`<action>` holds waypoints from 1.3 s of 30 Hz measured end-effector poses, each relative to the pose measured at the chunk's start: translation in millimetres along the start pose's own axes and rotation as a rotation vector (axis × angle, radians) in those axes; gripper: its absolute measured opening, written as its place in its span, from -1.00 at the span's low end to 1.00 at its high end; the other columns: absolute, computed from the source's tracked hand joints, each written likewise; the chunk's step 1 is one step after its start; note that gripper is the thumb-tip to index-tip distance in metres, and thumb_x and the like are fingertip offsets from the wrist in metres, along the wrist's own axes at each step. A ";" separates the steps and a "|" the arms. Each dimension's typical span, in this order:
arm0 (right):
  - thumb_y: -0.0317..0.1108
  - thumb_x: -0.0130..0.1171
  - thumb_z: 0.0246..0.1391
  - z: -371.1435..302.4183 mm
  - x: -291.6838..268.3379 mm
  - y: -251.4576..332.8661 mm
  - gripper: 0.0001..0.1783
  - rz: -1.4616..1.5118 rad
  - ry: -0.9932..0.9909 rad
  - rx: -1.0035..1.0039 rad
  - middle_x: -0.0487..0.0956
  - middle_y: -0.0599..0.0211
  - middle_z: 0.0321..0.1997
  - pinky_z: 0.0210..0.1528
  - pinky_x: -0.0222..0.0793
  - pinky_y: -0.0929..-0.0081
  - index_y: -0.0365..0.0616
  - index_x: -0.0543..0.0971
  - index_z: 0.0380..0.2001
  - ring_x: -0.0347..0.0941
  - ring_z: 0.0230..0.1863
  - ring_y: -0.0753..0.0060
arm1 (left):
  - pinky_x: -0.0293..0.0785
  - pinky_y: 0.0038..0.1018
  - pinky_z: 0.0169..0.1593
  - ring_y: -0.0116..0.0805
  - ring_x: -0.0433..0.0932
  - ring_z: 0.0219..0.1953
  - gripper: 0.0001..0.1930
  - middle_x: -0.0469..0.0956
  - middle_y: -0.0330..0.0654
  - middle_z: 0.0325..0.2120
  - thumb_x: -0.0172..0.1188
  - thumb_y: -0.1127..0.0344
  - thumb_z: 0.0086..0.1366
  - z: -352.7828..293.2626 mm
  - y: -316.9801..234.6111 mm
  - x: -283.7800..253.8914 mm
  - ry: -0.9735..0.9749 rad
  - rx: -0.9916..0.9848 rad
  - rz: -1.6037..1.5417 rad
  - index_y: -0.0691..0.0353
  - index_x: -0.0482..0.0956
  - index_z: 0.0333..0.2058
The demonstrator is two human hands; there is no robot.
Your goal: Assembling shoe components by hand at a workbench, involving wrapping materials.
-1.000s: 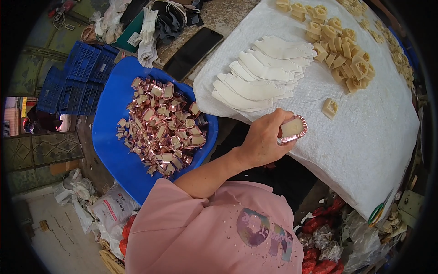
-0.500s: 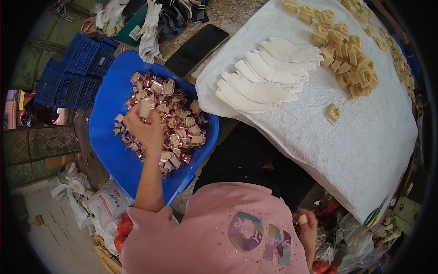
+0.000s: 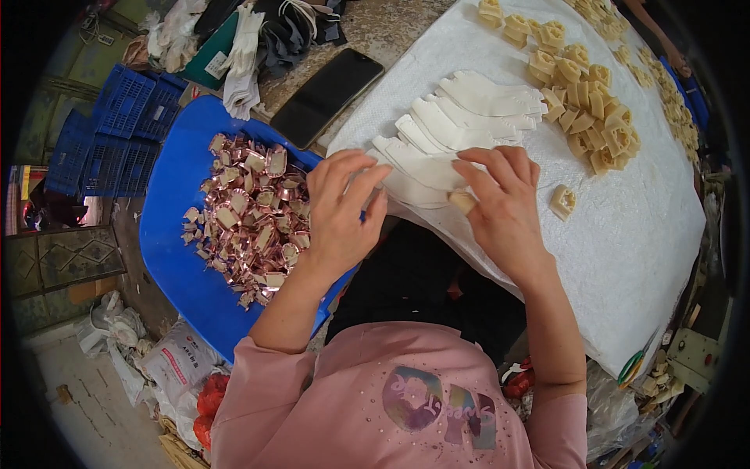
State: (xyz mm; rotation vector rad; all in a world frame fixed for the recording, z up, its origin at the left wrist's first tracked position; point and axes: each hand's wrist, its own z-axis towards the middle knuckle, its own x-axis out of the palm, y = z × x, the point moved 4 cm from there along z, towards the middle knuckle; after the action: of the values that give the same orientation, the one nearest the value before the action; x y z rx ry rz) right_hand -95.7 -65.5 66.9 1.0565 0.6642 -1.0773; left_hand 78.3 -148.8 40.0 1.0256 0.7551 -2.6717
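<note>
Both bare hands are over the near edge of a white cloth-covered work surface point(image 3: 617, 258). My left hand point(image 3: 344, 207) has its fingers spread and nothing visible in them, beside the left ends of a fanned row of curved white strips point(image 3: 449, 137). Over the near strips is my right hand point(image 3: 504, 207), its fingers bent and apart, with a pale finger cot point(image 3: 462, 202) on one digit. Whether its fingertips touch the nearest strip is hard to tell. Left of my left hand, a blue tub point(image 3: 176, 266) holds a heap of shiny pink pieces with cream patches point(image 3: 250, 219).
A dark phone point(image 3: 328, 95) lies on the worktop behind the tub. Cream ring-like pieces point(image 3: 586, 109) are piled at the far right, with a single one point(image 3: 566, 202) nearer. Blue crates point(image 3: 129, 129), white gloves point(image 3: 244, 62) and plastic bags point(image 3: 183, 352) stand around the left side.
My left hand has left the pink pieces in the tub and moved right to the strips. My right hand has risen from beside my body onto the white surface.
</note>
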 end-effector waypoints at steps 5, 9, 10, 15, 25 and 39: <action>-0.59 0.17 -0.32 19.5 10.6 5.1 -0.60 0.008 0.004 -0.038 0.46 0.36 -0.17 0.01 0.08 0.23 -0.12 0.58 -0.26 0.29 -0.06 0.24 | 0.29 -0.31 0.06 -0.12 0.43 -0.04 -0.60 0.50 -0.06 -0.16 0.24 0.58 -0.11 8.0 10.8 18.0 0.028 -0.183 -0.048 0.25 0.48 -0.21; -0.57 0.18 -0.31 41.7 34.3 4.3 -0.64 0.078 0.030 -0.039 0.45 0.34 -0.21 -0.03 0.05 0.23 -0.11 0.61 -0.30 0.27 -0.07 0.24 | 0.29 -0.32 0.06 -0.16 0.43 -0.05 -0.55 0.51 -0.11 -0.14 0.28 0.55 -0.09 -3.6 17.0 27.0 0.015 -0.352 -0.084 0.22 0.45 -0.15; -0.56 0.19 -0.30 45.0 43.2 3.4 -0.71 0.092 0.048 -0.023 0.44 0.29 -0.24 -0.06 0.03 0.22 -0.12 0.62 -0.37 0.26 -0.09 0.22 | 0.27 -0.32 0.06 -0.18 0.42 -0.05 -0.52 0.52 -0.13 -0.14 0.29 0.54 -0.08 -5.1 16.6 28.3 0.026 -0.411 -0.099 0.21 0.42 -0.11; -0.53 0.20 -0.31 60.0 59.6 7.2 -0.78 0.012 0.193 0.041 0.42 0.25 -0.27 -0.07 0.00 0.16 -0.12 0.60 -0.44 0.25 -0.11 0.19 | 0.22 -0.33 0.09 -0.23 0.38 -0.05 -0.41 0.53 -0.20 -0.16 0.30 0.53 -0.07 -9.5 18.5 31.3 0.031 -0.429 -0.110 0.17 0.33 0.00; -0.64 0.11 -0.32 59.0 65.6 0.0 -0.77 0.176 0.199 0.081 0.40 0.25 -0.28 0.01 -0.05 0.19 -0.12 0.53 -0.49 0.21 -0.07 0.15 | 0.14 -0.31 0.09 -0.25 0.43 -0.10 -0.41 0.55 -0.22 -0.21 0.31 0.50 -0.07 -11.0 20.5 31.3 0.017 -0.332 -0.064 0.19 0.31 -0.01; -0.52 0.17 -0.09 -43.0 -44.6 -39.4 -0.82 1.088 -0.439 0.262 0.44 0.17 -0.23 -0.14 0.23 0.54 -0.21 0.42 -0.36 0.32 -0.19 0.45 | 0.20 -0.24 0.02 -0.05 0.41 -0.15 -0.59 0.40 0.03 -0.15 0.28 0.34 0.00 25.2 -41.1 14.0 0.118 -0.061 -0.079 0.26 0.48 -0.12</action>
State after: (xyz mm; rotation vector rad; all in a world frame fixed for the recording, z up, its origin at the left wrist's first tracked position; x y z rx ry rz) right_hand -146.4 -13.0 74.6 1.1201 -0.4198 -0.3884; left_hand 39.5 -126.6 62.7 1.1702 0.9119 -2.6544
